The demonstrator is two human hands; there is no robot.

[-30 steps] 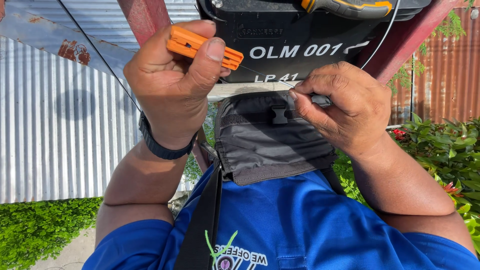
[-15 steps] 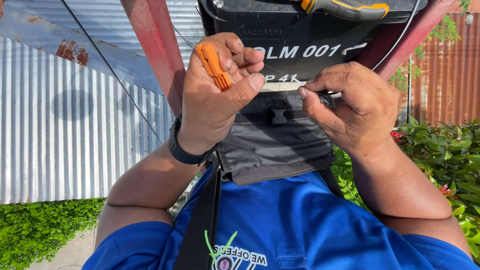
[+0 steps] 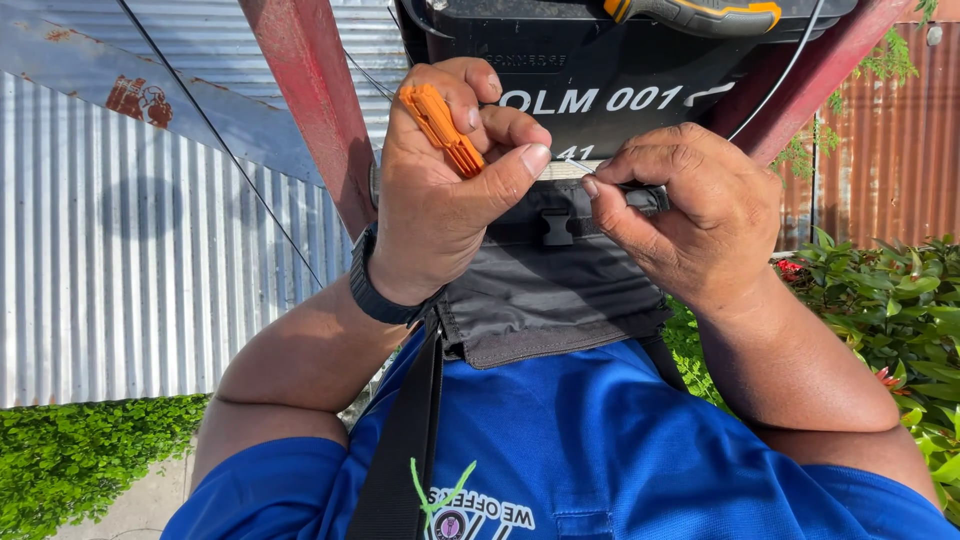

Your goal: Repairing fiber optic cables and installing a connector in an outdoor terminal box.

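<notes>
The thin cable end sits pinched between both thumbs and forefingers, just below the black enclosure; it looks light, springy and easily kinked, best gripped close to its tip. The left hand also curls its fingers around a small orange plastic tool, wrist bent upward, while the right hand closes narrowly on the cable above a grey pouch.
</notes>
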